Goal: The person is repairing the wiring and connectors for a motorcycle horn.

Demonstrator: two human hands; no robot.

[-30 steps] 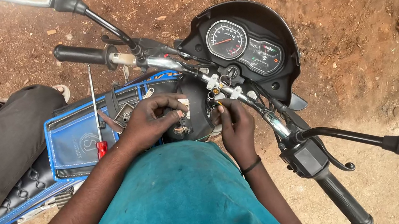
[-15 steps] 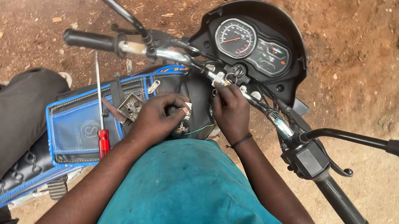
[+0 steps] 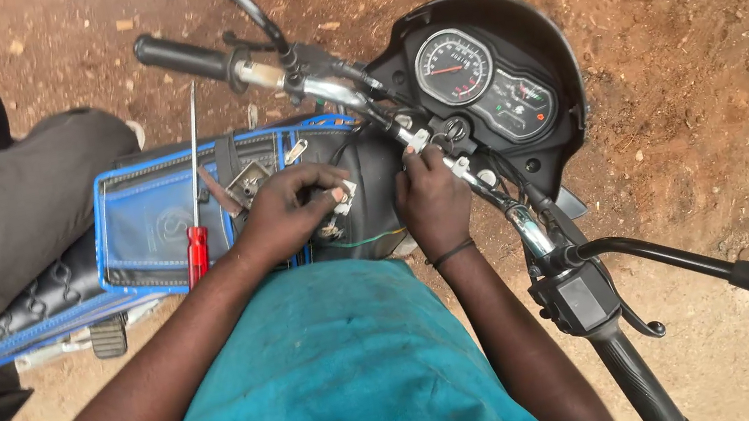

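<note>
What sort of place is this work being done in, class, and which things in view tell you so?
Probably an outdoor, roadside repair spot: bare reddish dirt ground, a motorcycle's handlebar and gauges under the left hand and right hand, and a red-handled screwdriver lying on the tank cover.

The left hand (image 3: 289, 217) rests on the tank (image 3: 367, 166), its fingers (image 3: 329, 182) on a small connector (image 3: 344, 197); the screwdriver (image 3: 195, 230) lies left of them on the tank cover (image 3: 143, 219). Right of them, the right hand (image 3: 434, 200) sits below the handlebar (image 3: 324, 87), gauges (image 3: 485, 85) beyond
</note>
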